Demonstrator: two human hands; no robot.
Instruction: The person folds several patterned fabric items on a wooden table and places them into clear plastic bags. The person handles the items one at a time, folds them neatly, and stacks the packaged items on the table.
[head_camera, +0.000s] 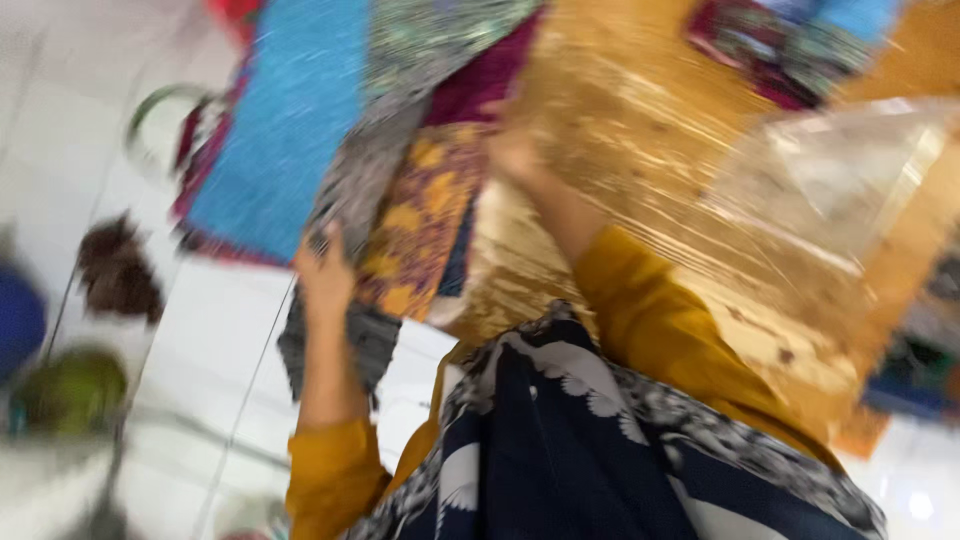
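Two hands on a fabric stack: left hand (325, 268) pinching grey patterned cloth (352, 215) at the stack's near edge, right hand (513, 150) apparently flat beside orange print cloth (418, 230), finger spread unclear through blur; sorting seemingly midway, blue cloth (285, 120) untouched.

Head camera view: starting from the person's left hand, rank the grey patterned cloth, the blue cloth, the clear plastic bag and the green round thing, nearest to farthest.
From the left hand:
1. Grey patterned cloth, at the fingers, running up and right.
2. Blue cloth, above, slightly left.
3. Green round thing, far left and lower.
4. Clear plastic bag, far right.
The view is blurred, but this order reads plainly.
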